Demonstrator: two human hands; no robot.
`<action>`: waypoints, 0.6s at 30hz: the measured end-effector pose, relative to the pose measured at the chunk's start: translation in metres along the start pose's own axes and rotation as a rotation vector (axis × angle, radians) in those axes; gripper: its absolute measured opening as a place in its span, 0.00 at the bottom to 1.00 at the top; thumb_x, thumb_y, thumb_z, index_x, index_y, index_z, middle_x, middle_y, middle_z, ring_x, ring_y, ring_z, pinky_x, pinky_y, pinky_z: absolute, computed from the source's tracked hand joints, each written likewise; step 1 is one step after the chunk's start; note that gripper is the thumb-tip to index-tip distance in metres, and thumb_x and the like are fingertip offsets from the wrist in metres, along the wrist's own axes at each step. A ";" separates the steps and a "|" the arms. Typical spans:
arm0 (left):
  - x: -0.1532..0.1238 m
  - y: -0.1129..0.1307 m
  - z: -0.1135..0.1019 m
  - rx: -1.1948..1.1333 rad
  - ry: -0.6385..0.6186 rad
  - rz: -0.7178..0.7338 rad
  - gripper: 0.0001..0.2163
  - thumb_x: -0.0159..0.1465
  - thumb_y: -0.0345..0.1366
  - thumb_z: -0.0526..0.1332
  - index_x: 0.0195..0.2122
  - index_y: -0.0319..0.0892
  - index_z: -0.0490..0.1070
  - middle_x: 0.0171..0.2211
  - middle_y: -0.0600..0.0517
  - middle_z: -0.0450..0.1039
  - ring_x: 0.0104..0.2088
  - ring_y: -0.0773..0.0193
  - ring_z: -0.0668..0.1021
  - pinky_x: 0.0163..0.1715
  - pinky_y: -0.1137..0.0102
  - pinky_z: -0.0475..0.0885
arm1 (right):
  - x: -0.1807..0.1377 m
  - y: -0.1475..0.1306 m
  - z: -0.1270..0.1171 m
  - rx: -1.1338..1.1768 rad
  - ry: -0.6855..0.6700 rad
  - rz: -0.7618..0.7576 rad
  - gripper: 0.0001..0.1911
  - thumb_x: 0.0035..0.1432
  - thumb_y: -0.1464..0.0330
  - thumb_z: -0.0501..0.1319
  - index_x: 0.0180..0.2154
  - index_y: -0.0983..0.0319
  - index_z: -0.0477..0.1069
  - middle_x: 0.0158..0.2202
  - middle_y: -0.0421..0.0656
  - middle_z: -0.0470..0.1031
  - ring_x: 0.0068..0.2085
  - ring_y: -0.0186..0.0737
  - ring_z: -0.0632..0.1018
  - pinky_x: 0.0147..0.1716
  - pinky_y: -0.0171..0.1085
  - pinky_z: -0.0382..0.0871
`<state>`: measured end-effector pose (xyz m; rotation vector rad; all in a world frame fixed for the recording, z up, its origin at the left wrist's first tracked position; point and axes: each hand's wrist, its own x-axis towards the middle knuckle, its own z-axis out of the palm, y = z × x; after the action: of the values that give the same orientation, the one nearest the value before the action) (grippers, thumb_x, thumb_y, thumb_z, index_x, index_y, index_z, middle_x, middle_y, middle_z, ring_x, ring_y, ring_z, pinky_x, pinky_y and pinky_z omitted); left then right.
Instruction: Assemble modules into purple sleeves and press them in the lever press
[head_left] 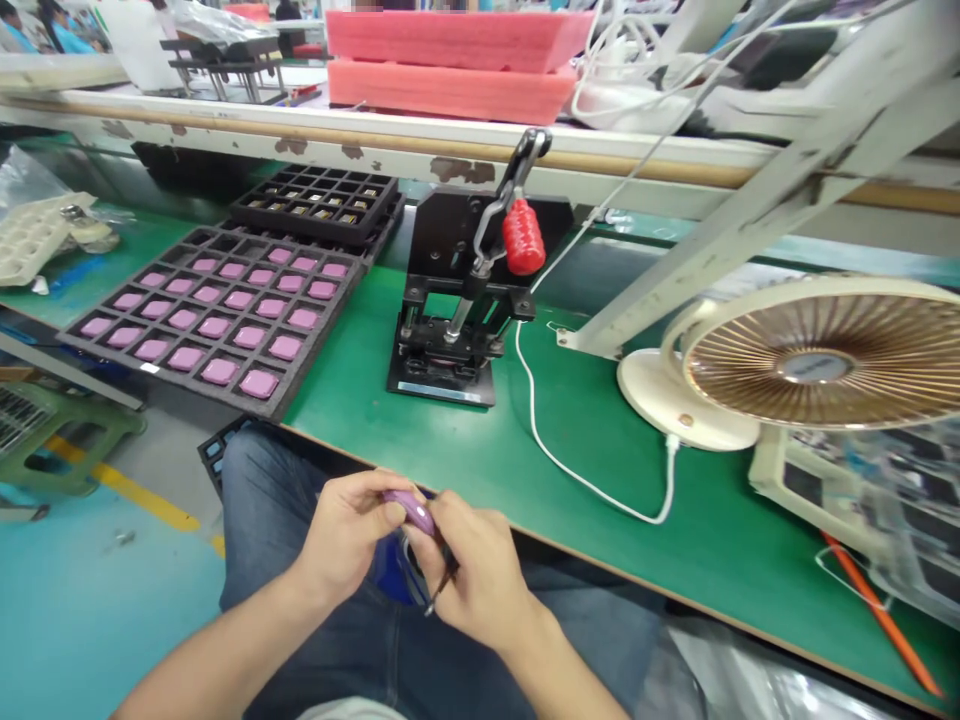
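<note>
In the head view, the left hand (346,530) is closed, pinching a lilac pad (411,511) between thumb and fingers. The pad sits above the lap (277,500), off the green worktop (720,530). The right hand (471,570) is also closed, gripping a thin dark tool (441,590); its fingers hide how the tool meets the pad. Toward eleven o'clock from the hands lies a black foam tray (187,385) of similar pads, and at twelve stands a press (442,290) with a red handle (523,236). A fan (817,365) stands at two o'clock.

The pad looks small and is held only by the fingertips, so a loose pinch could drop it onto the lap or the floor (90,620). A slip of the tool could mark the pad or jab the left hand.
</note>
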<state>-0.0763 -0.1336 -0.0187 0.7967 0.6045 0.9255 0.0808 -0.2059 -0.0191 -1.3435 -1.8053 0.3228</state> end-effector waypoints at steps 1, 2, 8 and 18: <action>0.000 -0.001 0.002 -0.001 -0.005 0.003 0.11 0.55 0.38 0.82 0.37 0.43 0.88 0.35 0.48 0.86 0.35 0.61 0.85 0.41 0.70 0.81 | 0.000 0.001 0.000 0.003 0.018 -0.024 0.08 0.73 0.71 0.58 0.36 0.59 0.66 0.28 0.37 0.66 0.26 0.34 0.67 0.27 0.38 0.55; 0.001 -0.002 0.003 0.005 -0.001 -0.001 0.11 0.55 0.38 0.82 0.37 0.43 0.88 0.35 0.48 0.86 0.35 0.61 0.85 0.41 0.70 0.81 | -0.001 0.001 0.001 0.017 0.041 -0.026 0.09 0.72 0.72 0.58 0.35 0.59 0.65 0.28 0.36 0.64 0.26 0.33 0.66 0.27 0.38 0.53; 0.011 0.009 0.003 0.401 -0.125 0.151 0.21 0.64 0.36 0.76 0.58 0.51 0.82 0.54 0.43 0.81 0.45 0.58 0.84 0.49 0.64 0.82 | 0.006 0.000 -0.012 0.526 0.026 0.468 0.25 0.76 0.52 0.57 0.28 0.58 0.58 0.24 0.34 0.55 0.25 0.31 0.58 0.25 0.34 0.51; 0.055 0.049 -0.014 1.146 -0.610 0.996 0.24 0.73 0.26 0.58 0.69 0.47 0.70 0.52 0.38 0.84 0.50 0.50 0.85 0.49 0.58 0.81 | 0.034 0.008 -0.038 0.903 -0.173 0.867 0.33 0.63 0.37 0.63 0.30 0.60 0.68 0.20 0.30 0.53 0.18 0.26 0.51 0.17 0.30 0.46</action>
<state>-0.0829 -0.0639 0.0067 2.4483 0.0963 1.0859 0.1119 -0.1827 0.0151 -1.3237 -0.8480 1.5336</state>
